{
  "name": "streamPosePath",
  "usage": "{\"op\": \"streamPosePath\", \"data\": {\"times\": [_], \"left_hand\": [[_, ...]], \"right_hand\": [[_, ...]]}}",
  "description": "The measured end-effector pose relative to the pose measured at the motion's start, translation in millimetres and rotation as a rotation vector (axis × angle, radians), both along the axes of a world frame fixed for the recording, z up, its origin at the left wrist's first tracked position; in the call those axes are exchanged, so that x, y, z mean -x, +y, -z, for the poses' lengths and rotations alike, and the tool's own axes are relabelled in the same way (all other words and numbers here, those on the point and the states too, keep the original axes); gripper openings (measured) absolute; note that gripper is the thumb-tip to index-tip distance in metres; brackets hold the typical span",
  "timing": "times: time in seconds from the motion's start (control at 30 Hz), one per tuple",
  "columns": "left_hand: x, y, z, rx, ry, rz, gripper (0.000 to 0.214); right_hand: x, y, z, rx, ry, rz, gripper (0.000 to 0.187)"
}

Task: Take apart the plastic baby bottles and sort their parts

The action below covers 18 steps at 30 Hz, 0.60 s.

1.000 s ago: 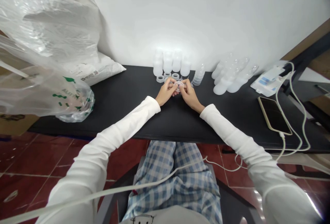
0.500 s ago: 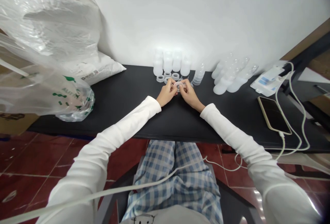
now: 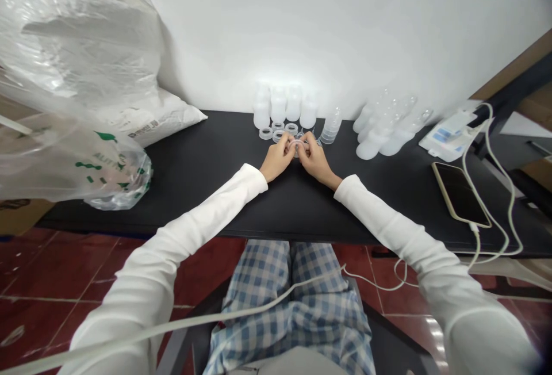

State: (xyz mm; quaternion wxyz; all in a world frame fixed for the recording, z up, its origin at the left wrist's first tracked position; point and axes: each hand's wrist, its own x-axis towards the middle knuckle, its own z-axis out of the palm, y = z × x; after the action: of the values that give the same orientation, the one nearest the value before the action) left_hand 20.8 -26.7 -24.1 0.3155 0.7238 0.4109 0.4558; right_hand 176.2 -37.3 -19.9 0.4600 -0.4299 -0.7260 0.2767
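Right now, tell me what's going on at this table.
A seated person is pinching a translucent plastic ring between the fingertips of the left hand and the right hand, just above a black table. More plastic rings lie close by, in front of a row of upright frosted plastic bottles. Further frosted bottles lie to the right, with a smartphone beyond them. A large clear plastic bag sits at the left end.

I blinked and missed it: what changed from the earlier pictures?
The left hand and right hand still hold the clear ring, now turned more edge-on. The view slid slightly, putting the plastic bag further left. The white bottles and phone stayed put.
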Motion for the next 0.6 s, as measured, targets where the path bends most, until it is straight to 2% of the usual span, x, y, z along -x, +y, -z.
{"op": "streamPosePath", "data": {"times": [0.13,0.3,0.47,0.6], "left_hand": [[-4,10,2.2,0.051,-0.109,0.037,0.026],[-4,9,5.4,0.122,-0.288,0.082,0.037],[-1,0,3.6,0.112,-0.259,0.134,0.040],[0,-3,2.3,0.078,-0.248,0.117,0.038]], "right_hand": [[2,5,-1.4,-0.003,0.067,0.037,0.036],[2,2,-1.7,0.083,0.155,-0.095,0.042],[-1,-3,-1.7,0.064,0.111,-0.059,0.040],[-1,-5,-2.2,0.078,0.115,-0.089,0.038]]}}
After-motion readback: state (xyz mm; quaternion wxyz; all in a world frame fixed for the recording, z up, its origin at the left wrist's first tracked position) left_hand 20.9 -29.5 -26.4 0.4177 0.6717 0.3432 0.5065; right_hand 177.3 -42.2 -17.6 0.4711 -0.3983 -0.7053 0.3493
